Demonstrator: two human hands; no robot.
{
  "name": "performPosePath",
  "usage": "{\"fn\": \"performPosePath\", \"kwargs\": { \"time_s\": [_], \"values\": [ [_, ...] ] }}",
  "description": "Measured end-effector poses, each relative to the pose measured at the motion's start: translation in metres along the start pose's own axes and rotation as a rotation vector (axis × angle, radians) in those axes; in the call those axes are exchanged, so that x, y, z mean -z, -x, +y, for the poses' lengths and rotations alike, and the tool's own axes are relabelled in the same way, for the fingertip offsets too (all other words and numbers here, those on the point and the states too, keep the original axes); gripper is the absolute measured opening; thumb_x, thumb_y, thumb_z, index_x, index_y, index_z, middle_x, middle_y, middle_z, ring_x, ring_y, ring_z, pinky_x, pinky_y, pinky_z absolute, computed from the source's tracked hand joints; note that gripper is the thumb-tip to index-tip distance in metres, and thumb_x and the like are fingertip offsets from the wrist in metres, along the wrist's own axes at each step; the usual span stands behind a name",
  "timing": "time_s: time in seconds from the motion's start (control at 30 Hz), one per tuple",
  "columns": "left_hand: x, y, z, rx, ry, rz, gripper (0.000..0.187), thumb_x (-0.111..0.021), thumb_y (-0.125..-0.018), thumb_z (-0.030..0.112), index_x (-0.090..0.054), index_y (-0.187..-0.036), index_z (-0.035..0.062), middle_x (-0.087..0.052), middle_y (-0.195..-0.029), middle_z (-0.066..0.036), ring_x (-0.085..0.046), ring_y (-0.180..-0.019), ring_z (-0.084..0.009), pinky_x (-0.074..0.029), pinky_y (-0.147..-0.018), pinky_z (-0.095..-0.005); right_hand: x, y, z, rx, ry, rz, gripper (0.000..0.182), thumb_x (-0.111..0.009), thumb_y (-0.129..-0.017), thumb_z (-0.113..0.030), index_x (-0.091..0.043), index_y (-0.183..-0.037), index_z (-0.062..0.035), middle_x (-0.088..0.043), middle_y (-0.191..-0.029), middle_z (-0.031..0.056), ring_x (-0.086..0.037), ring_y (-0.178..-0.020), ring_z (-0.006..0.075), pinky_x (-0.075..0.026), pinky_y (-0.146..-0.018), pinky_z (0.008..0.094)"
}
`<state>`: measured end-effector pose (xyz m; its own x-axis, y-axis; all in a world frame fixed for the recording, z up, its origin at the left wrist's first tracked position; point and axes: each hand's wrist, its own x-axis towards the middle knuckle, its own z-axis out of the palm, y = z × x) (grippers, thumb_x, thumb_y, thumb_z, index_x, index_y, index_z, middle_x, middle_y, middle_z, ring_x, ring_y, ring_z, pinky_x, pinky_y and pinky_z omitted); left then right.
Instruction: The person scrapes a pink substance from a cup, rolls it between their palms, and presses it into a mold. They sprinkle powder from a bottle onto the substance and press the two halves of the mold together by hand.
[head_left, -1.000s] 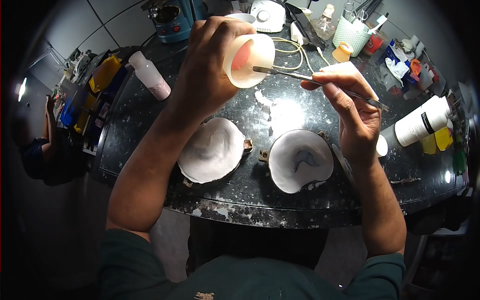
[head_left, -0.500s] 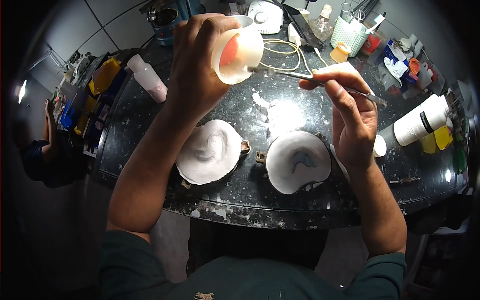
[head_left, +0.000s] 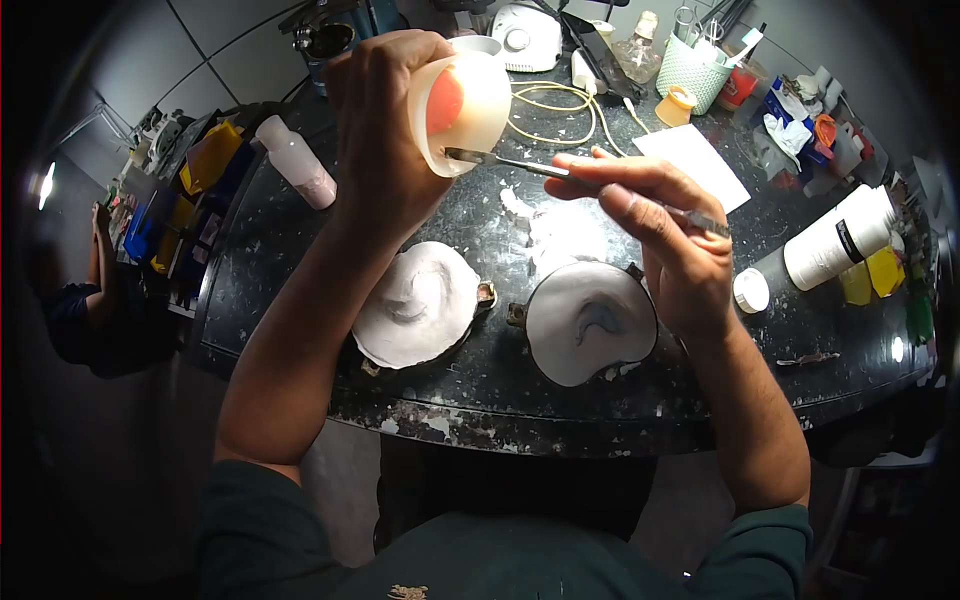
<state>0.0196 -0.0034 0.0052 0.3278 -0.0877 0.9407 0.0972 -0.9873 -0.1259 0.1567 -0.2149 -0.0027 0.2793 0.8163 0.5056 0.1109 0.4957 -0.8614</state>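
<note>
My left hand (head_left: 385,125) is wrapped round a translucent cup (head_left: 488,105), tipped so its mouth faces me. Inside the cup shows a reddish-pink mass (head_left: 445,103). My right hand (head_left: 685,245) pinches a thin metal spatula (head_left: 520,165); its blade reaches inside the cup's lower edge. Below the hands, two dental flask halves filled with white plaster lie on the bench. The left flask half (head_left: 425,315) has a raised, swirled mound, and the right flask half (head_left: 570,355) has a curved greyish hollow.
On the black bench (head_left: 480,400) stand a pink-tinted bottle (head_left: 295,165) at left and a white bottle (head_left: 838,240) lying at right, near a white lid (head_left: 751,290). Behind are a white tile (head_left: 700,165), a coiled cable (head_left: 560,135) and a tool basket (head_left: 692,75). Another person (head_left: 75,315) is far left.
The cup has shifted slightly left. My right hand has moved left and down a little, bringing the spatula blade from the cup's right edge to inside its lower rim.
</note>
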Motion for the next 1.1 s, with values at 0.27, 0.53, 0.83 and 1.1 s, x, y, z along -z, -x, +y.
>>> {"fn": "performPosePath", "kwargs": {
  "time_s": [0.27, 0.53, 0.83, 1.1],
  "values": [
    [0.001, -0.005, 0.003, 0.025, 0.092, -0.171, 0.061, -0.085, -0.071, 0.003, -0.058, -0.125, 0.0058, -0.056, -0.122, -0.011, -0.053, -0.119, -0.0305, -0.042, -0.105, -0.0414, 0.013, -0.008, 0.004, 0.086, 0.129, 0.136, 0.029, -0.055, -0.102, -0.011, -0.065, -0.122, 0.0065, -0.072, -0.114, 0.0205, -0.067, -0.114, 0.026, -0.045, -0.107, 0.0372],
    [-0.001, 0.001, -0.004, 0.088, 0.192, -0.12, 0.06, -0.088, -0.067, 0.003, -0.059, -0.12, 0.0081, -0.058, -0.118, -0.012, -0.061, -0.111, -0.0305, -0.052, -0.095, -0.0396, 0.014, -0.009, 0.015, 0.079, 0.149, 0.094, 0.025, -0.06, -0.1, -0.004, -0.068, -0.122, 0.0041, -0.073, -0.115, 0.0169, -0.068, -0.112, 0.0198, -0.051, -0.101, 0.0306],
    [0.0, 0.002, -0.001, 0.183, 0.217, -0.104, 0.063, -0.09, -0.063, 0.001, -0.055, -0.114, 0.0075, -0.06, -0.111, -0.012, -0.065, -0.101, -0.0295, -0.056, -0.086, -0.0379, 0.012, -0.007, 0.015, -0.038, 0.015, -0.016, 0.026, -0.059, -0.1, -0.006, -0.068, -0.122, 0.0039, -0.073, -0.115, 0.0164, -0.068, -0.111, 0.0219, -0.05, -0.102, 0.032],
    [0.0, 0.004, -0.01, 0.105, 0.137, -0.136, 0.059, -0.09, -0.065, 0.005, -0.055, -0.112, 0.008, -0.062, -0.108, -0.01, -0.066, -0.097, -0.0285, -0.054, -0.087, -0.0385, 0.03, -0.012, 0.016, 0.044, 0.025, 0.115, 0.027, -0.055, -0.104, -0.016, -0.069, -0.116, 0.004, -0.073, -0.11, 0.0154, -0.068, -0.105, 0.0204, -0.047, -0.102, 0.0348]
  ]
}}
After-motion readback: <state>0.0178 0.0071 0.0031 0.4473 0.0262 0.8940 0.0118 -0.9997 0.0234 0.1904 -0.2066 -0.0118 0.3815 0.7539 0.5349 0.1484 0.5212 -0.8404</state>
